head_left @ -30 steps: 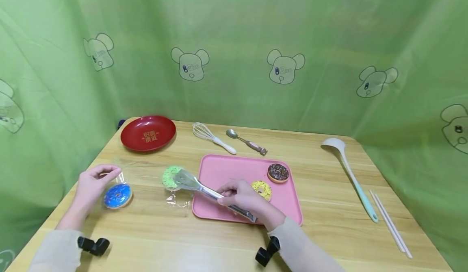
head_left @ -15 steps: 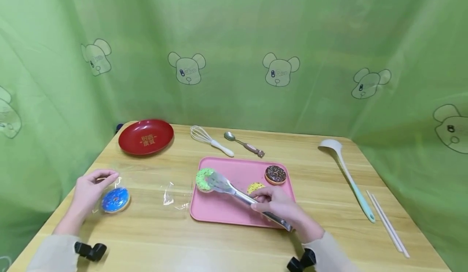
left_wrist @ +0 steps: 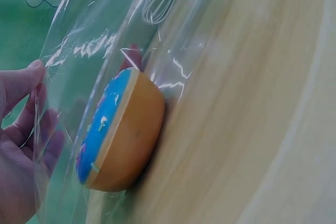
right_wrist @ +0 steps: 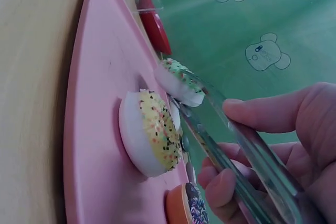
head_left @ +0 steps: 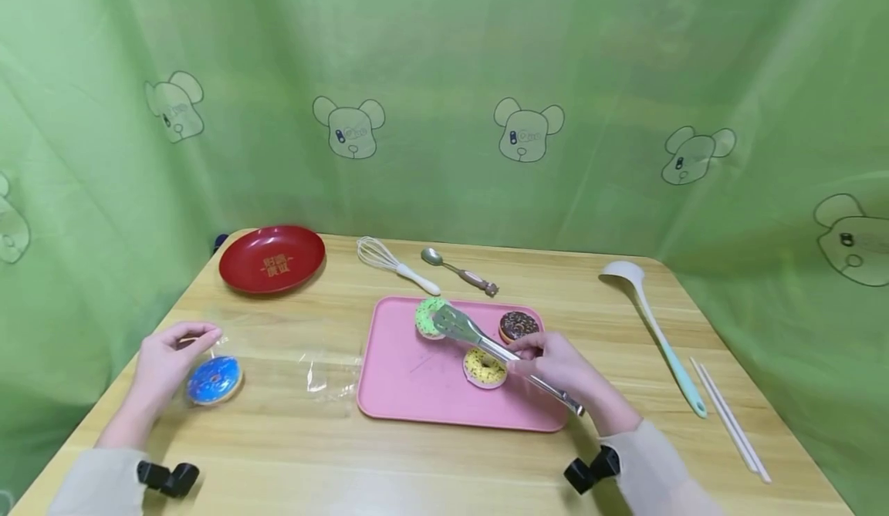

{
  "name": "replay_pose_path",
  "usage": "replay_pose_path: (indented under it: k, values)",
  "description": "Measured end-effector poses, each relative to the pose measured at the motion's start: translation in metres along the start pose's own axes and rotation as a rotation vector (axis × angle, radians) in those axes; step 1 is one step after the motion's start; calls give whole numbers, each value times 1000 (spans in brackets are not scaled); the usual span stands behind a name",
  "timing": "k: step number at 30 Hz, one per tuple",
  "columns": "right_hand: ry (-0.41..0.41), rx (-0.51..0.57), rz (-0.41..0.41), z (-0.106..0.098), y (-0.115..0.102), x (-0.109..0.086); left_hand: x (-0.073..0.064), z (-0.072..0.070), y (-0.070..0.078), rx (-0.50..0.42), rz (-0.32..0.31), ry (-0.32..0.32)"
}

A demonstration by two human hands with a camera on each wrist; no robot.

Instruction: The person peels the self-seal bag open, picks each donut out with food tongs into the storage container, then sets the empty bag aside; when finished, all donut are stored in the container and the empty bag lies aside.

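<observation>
My right hand (head_left: 552,362) grips a pair of metal tongs (head_left: 496,349), whose tips pinch a green-iced donut (head_left: 429,317) over the back of the pink tray (head_left: 417,400). On that tray lie a yellow-iced donut (head_left: 484,368), just below the tongs, and a chocolate donut (head_left: 518,325) at the back right. In the left wrist view, my left hand (left_wrist: 23,140) pinches the edge of a clear plastic bag (left_wrist: 79,51). A blue-iced donut (left_wrist: 123,129) lies inside or behind that plastic, close beside the left hand.
A red oval plate (head_left: 272,260) stands at the back left. Behind the tray lie a white whisk (head_left: 397,264) and a spoon (head_left: 458,271). To the right are a ladle (head_left: 653,331) and white chopsticks (head_left: 731,421). A green curtain (head_left: 444,53) surrounds the table.
My right hand and the tongs have carried the green donut rightward from beside the plastic bag to over the back of the tray. My left hand stays nearly still by the blue donut.
</observation>
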State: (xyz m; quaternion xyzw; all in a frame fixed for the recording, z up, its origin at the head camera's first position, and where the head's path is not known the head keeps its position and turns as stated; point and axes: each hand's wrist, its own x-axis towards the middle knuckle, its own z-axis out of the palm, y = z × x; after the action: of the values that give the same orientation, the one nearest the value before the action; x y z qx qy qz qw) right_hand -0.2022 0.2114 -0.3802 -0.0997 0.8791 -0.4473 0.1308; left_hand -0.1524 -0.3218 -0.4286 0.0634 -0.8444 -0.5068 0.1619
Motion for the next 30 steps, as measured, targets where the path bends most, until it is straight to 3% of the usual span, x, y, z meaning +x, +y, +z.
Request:
replay_pose_path:
  k: [9, 15, 23, 30]
  values:
    - [7, -57, 71, -1, 0, 11, 1, 0, 2, -26, 10, -9]
    - [16, -120, 65, -3, 0, 12, -1, -3, 2, -25, -2, -4]
    - [41, -148, 92, -16, 6, 3, 1, -4, 1, -15, -1, -15]
    - [61, -107, 50, -30, 2, -9, 2, -4, 0, -9, -7, -15]
